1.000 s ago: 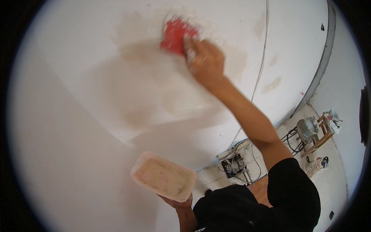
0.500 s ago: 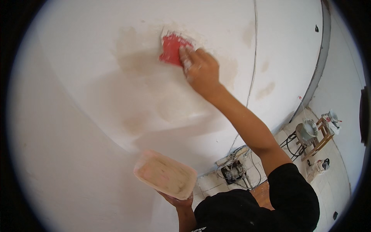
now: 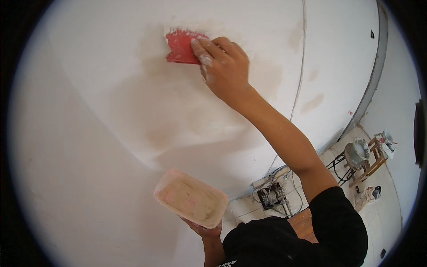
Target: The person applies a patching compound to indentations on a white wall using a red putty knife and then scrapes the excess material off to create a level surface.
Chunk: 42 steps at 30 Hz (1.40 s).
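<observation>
My right hand grips a red putty knife with a wide blade, pressed to the white wall high in front of me. White paste clings along the blade's upper edge, and whitish smears mark my fingers. Around the blade the wall carries damp-looking beige patches. Lower down, my left hand supports a shallow, pale pink tray from beneath. A beige coating covers the tray's inside. Most of the left fingers are hidden under it.
A thin cable runs down the wall to a dark, cable-wrapped machine on the tiled floor. Farther right stand a bucket on a stool and a wooden stand. A whitish bag lies nearby.
My right hand and the putty knife have slid left and slightly up along the wall. The left hand with the tray has hardly moved, while the room's background shifts a little right.
</observation>
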### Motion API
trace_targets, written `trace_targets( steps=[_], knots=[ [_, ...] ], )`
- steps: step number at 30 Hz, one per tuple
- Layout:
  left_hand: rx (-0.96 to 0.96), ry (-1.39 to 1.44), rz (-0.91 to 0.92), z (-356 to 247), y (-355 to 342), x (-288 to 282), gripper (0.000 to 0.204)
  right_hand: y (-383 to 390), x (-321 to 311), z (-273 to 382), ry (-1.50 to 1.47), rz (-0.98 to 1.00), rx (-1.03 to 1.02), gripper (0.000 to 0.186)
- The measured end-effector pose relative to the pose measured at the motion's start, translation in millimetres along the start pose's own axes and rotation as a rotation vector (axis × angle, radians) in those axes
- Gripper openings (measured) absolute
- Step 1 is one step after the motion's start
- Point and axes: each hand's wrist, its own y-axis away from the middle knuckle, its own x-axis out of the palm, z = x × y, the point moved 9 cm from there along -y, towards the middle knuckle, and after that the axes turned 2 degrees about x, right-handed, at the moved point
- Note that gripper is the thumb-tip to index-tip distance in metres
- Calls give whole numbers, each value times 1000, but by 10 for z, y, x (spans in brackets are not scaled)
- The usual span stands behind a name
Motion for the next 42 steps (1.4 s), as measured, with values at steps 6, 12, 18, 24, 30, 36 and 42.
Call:
trace_targets(
  steps=[6, 12, 18, 24, 30, 36, 42],
  knots=[
    [-15, 145, -11, 80, 1, -239, 74, 655, 214, 534, 26, 209, -196, 34],
    [160, 127, 77, -138, -41, -147, 77, 139, -22, 27, -496, 373, 325, 26],
    [264, -94, 91, -209, -54, -65, 77, -542, 461, -597, -242, 243, 337, 27],
    [47, 101, 78, -155, -72, 0, 72, -617, 458, -763, -103, 53, 341, 50],
    [-49, 248, -60, -47, -62, -110, 72, -587, 399, -1135, 236, -42, 97, 53],
    [130, 18, 47, -91, -35, -162, 80, -559, -102, -1521, -672, -308, 566, 24],
    [170, -3, 45, -178, -130, -2, 82, -365, 19, -38, -25, -135, -229, 25]
  ],
)
